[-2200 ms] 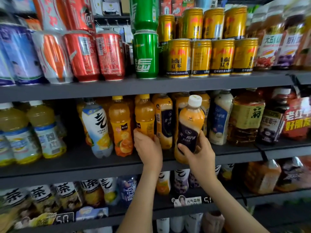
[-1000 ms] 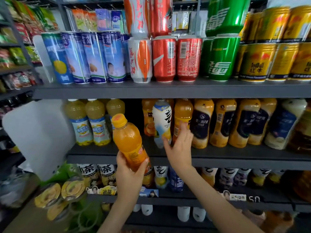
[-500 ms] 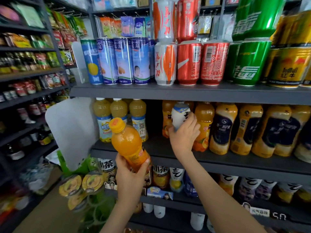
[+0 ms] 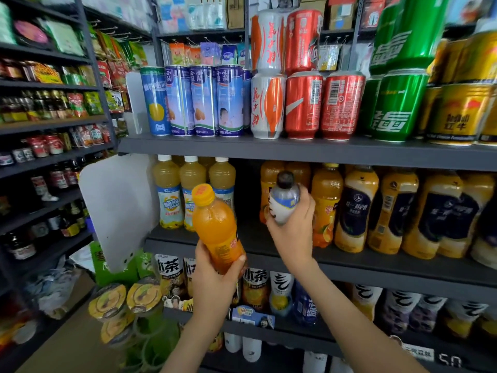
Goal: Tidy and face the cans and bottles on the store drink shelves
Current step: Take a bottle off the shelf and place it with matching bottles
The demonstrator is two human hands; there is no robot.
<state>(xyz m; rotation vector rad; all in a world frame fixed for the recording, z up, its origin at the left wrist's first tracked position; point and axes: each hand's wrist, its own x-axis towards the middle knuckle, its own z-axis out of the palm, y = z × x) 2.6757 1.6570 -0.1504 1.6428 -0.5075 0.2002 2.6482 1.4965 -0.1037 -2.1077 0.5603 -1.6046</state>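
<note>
Left hand (image 4: 215,275) curls tight round a tilted orange bottle (image 4: 215,227) held out before the middle shelf (image 4: 376,270), while right hand (image 4: 293,227) clasps a white-and-blue bottle (image 4: 283,203) at the dark gap, pale yellow bottles (image 4: 168,195) to its left, an orange juice row (image 4: 326,200) crowding close behind.

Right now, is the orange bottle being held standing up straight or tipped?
Tipped. The left hand grips the orange bottle by its lower half, and its cap leans left, off the shelf.

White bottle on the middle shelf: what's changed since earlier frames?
The right hand gripped the white bottle and tipped it forward out of its row. The left hand took the orange bottle off the shelf and still holds it. The cans above stayed put.
</note>
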